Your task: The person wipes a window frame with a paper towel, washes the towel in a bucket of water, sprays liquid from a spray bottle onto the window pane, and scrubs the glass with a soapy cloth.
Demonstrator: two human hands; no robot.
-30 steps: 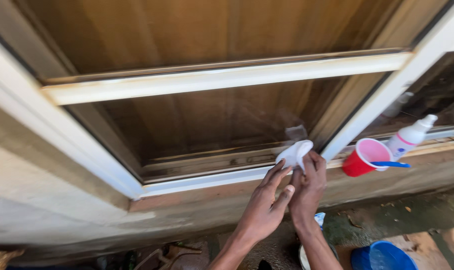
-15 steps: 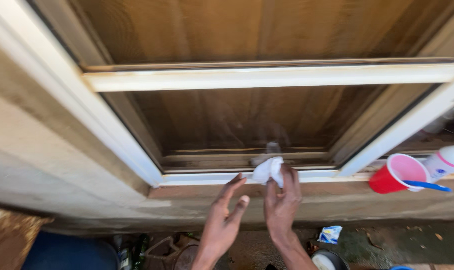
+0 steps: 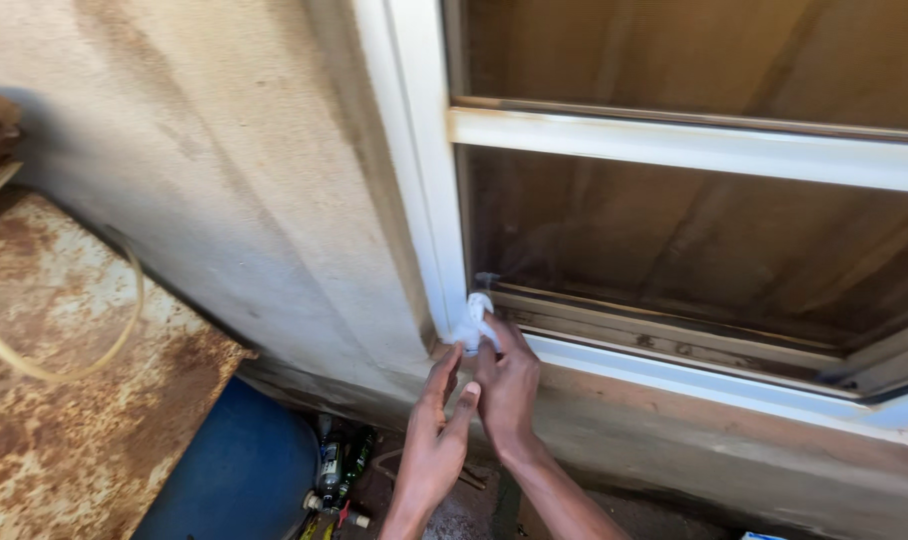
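We see an outdoor scene in warm, even daylight, bright but not harsh. The plastered wall [image 3: 224,180] is softly lit, with a dark shadow along its upper left edge and deeper shade at its foot. The white window frame [image 3: 419,150] is the brightest part, close to washed out along the crossbar. The window glass [image 3: 694,240] is dim and brownish, with faint reflections and no strong glare. We find the picture slightly soft all over, with mild motion blur on the right hand [image 3: 507,385], the left hand [image 3: 436,440] and the white cloth [image 3: 474,322]. Straight lines bend and lean toward the edges, a wide-lens distortion.
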